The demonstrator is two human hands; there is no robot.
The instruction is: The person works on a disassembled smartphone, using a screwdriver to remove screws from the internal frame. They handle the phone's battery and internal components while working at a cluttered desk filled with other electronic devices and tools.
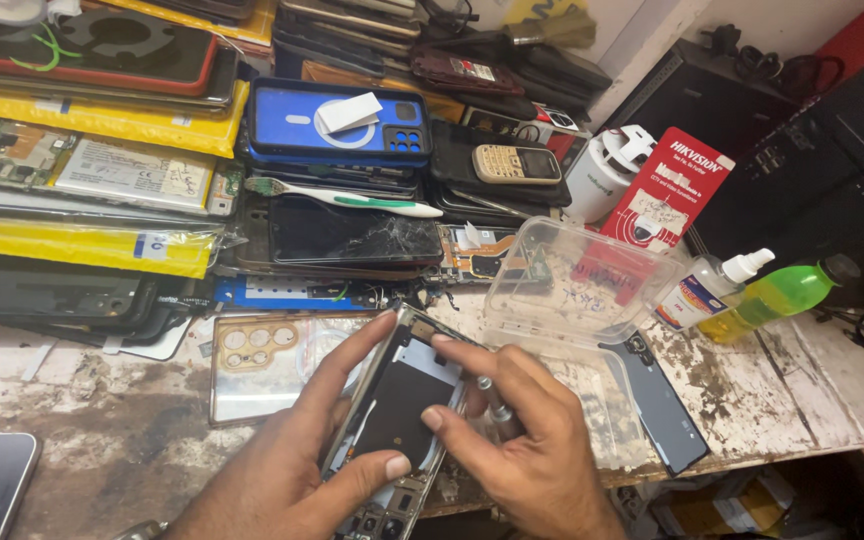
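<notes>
- Opened phone (392, 410) lies at the workbench's (102, 420) front edge, cradled in the left hand (282, 470).
- Left hand's thumb and fingers clamp its long sides.
- Right hand (522, 440) grips a small tool (497, 405), fingertips pressing the phone's dark panel.

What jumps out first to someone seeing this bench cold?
Front and centre, the left hand and right hand grip an opened smartphone with its back cover off. Behind them, stacked phones and parts fill the bench, topped by a blue phone case and a phone with a cracked screen. To the right sit a clear plastic box, lid open, and a green bottle lying on its side.
</notes>
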